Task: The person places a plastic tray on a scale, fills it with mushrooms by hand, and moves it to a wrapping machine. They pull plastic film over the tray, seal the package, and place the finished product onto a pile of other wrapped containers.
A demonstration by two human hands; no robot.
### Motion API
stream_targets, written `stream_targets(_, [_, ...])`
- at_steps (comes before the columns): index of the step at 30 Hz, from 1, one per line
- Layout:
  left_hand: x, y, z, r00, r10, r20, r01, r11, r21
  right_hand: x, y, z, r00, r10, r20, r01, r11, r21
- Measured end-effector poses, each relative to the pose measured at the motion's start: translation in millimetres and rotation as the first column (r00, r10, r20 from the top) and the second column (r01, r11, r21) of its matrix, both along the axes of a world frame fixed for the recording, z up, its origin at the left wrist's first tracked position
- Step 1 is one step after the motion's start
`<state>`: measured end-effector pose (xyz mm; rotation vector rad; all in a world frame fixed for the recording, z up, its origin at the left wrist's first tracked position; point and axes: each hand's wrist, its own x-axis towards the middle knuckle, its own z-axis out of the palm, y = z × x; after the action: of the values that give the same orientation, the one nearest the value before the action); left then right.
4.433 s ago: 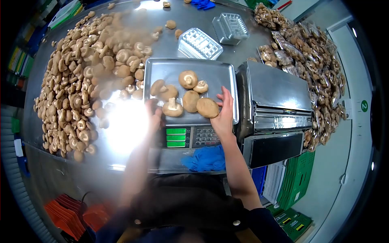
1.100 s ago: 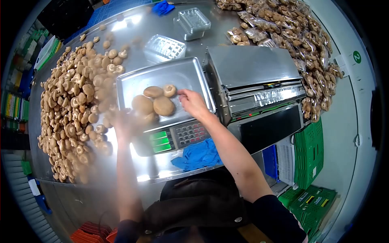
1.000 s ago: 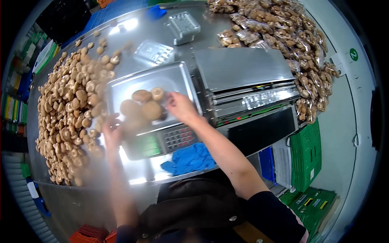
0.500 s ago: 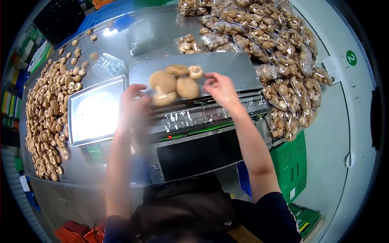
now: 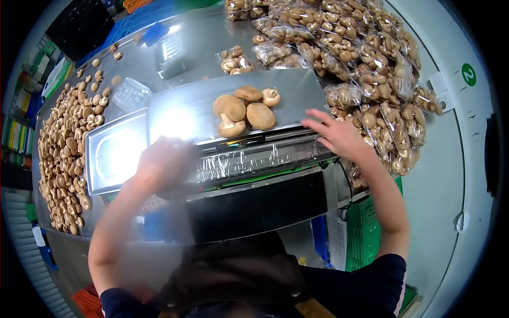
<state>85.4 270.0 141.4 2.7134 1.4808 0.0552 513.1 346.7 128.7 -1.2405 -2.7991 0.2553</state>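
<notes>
Several mushrooms (image 5: 246,110) lie grouped on the metal plate (image 5: 297,87) of the wrapping machine. My right hand (image 5: 336,135) is over the plate's right front edge, fingers apart and holding nothing, clear of the mushrooms. To the left, my left hand (image 5: 168,161) is smeared by motion above the machine's left front part; its fingers and anything in them cannot be made out. Shiny clear film (image 5: 254,159) stretches along the machine's front slot between my two hands.
A metal tray (image 5: 117,151) sits left of the machine, with loose mushrooms (image 5: 66,153) heaped beyond it. Clear plastic trays (image 5: 132,95) lie behind. Bagged mushrooms (image 5: 371,69) pile up at the right. A green crate (image 5: 363,233) stands below them.
Both hands have moved away from the mushrooms toward me, the right one also outward to the right. The mushroom group appears slightly further right in view.
</notes>
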Motion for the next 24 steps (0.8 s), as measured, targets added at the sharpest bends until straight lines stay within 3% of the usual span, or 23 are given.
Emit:
stream_targets(1, [3,-1,6,0.998,-0.066,-0.024,0.066,0.998,-0.012,7,0,-2,0.983,0.112,0.142,-0.12,0.991,0.052])
stream_targets(4, [17,5,13,0.971,-0.219,-0.099,0.226,0.972,0.071,-2,6,-8,0.961,0.238,0.143,-0.242,0.97,0.013])
stream_targets(5, [21,7,3,0.974,-0.227,0.002,0.227,0.974,-0.015,-9,6,-11,0.962,0.269,0.055,-0.27,0.963,0.018])
stream_targets(6, [21,8,1,0.95,-0.312,0.016,0.312,0.95,0.028,-8,4,-18,0.971,0.23,-0.072,-0.231,0.973,-0.004])
stream_targets(8, [8,2,-7,0.948,-0.317,0.031,0.313,0.946,0.083,-8,-6,-29,0.937,0.14,-0.319,-0.168,0.984,-0.063])
stream_targets(11, [-4,-12,1,0.98,-0.108,-0.165,0.072,0.975,-0.211,7,-23,-31,0.91,0.004,-0.414,-0.071,0.987,-0.145])
stream_targets(13, [-11,-17,-1,0.999,0.027,-0.039,-0.033,0.986,-0.161,8,-24,-27,0.88,-0.08,-0.468,-0.047,0.966,-0.255])
stream_targets(14, [-14,-20,-2,0.996,0.088,0.025,-0.084,0.986,-0.142,6,-21,-26,0.886,-0.043,-0.461,-0.069,0.973,-0.223])
stream_targets(15, [-18,-19,-1,0.999,-0.04,0.036,0.039,0.999,0.021,5,-16,-25,0.892,-0.006,-0.452,-0.089,0.978,-0.189])
stream_targets(20, [4,3,-21,0.907,-0.411,-0.091,0.42,0.898,0.135,-2,-8,-19,0.894,-0.055,-0.445,-0.071,0.963,-0.261])
stream_targets(21, [4,3,-23,0.913,-0.405,-0.047,0.407,0.899,0.165,1,-9,-22,0.883,-0.051,-0.466,-0.082,0.962,-0.261])
stream_targets(22, [7,0,-12,0.953,-0.298,-0.054,0.298,0.955,-0.003,3,-14,-19,0.891,-0.08,-0.447,-0.06,0.955,-0.289])
stream_targets(24, [14,-15,16,0.986,-0.099,-0.13,0.051,0.943,-0.328,10,-31,-7,0.898,-0.148,-0.413,-0.004,0.938,-0.346])
